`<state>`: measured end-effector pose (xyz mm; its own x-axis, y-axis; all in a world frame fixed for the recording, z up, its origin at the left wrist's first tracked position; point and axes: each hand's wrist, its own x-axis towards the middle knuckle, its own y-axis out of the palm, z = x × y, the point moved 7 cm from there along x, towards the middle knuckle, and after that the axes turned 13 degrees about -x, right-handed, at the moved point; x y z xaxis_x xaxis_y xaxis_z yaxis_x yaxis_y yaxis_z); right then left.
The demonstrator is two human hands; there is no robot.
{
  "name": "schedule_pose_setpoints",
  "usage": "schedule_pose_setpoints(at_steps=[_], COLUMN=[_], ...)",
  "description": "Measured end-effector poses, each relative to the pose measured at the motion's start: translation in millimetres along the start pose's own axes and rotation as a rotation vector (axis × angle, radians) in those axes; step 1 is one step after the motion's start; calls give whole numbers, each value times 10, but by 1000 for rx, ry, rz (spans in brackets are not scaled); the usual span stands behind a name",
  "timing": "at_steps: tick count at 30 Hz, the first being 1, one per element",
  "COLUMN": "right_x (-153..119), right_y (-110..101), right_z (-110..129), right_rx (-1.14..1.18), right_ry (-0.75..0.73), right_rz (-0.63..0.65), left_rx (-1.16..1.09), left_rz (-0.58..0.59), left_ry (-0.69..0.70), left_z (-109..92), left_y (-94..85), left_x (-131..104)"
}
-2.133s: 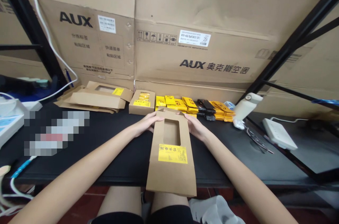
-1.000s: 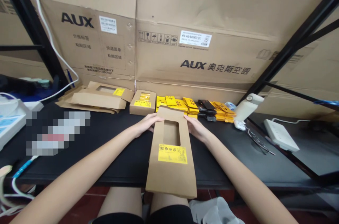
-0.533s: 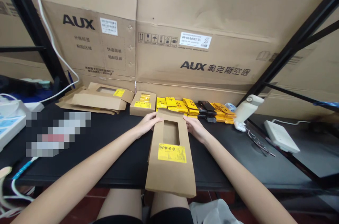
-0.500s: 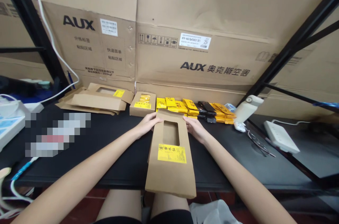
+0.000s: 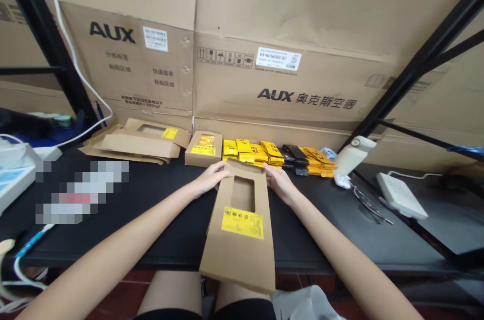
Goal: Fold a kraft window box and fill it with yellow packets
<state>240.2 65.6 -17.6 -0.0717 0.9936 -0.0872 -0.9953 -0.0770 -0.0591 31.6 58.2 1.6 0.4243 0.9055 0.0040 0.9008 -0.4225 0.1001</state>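
A flat brown paper box (image 5: pixel 239 244) with a cut-out window and a yellow label lies lengthwise on the black table (image 5: pixel 151 209), its near end hanging over the front edge. My left hand (image 5: pixel 210 179) grips its far left corner and my right hand (image 5: pixel 278 184) grips its far right corner. Just beyond the box lie several yellow sachets (image 5: pixel 257 151) in a row, with a few black sachets (image 5: pixel 295 153) among them.
A small folded-up box (image 5: pixel 203 148) holding yellow sachets stands left of the row. Flat unfolded boxes (image 5: pixel 138 141) are stacked at the back left. Large AUX cartons (image 5: pixel 264 48) wall the back. A white handheld device (image 5: pixel 353 156), scissors (image 5: pixel 368 201) and a white flat device (image 5: pixel 401 194) lie right.
The box's near end has swung slightly to the left and toward me, so it lies a little askew. Both hands stay at its far corners.
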Motion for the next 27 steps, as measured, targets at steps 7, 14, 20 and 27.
schedule_pose_setpoints(at_steps=[7, 14, 20, 27], right_x=[-37, -175, -259, -273], right_y=[45, 241, 312, 353], right_z=[-5, 63, 14, -4], right_rx=[-101, -155, -132, -211], right_ry=[16, -3, 80, 70], right_rz=[71, 306, 445, 501], left_rx=[54, 4, -73, -126], left_rz=[25, -22, -80, -39], left_ry=[-59, -36, 60, 81], left_z=[101, 80, 15, 18], left_y=[-4, 4, -52, -47], left_x=[34, 36, 43, 61])
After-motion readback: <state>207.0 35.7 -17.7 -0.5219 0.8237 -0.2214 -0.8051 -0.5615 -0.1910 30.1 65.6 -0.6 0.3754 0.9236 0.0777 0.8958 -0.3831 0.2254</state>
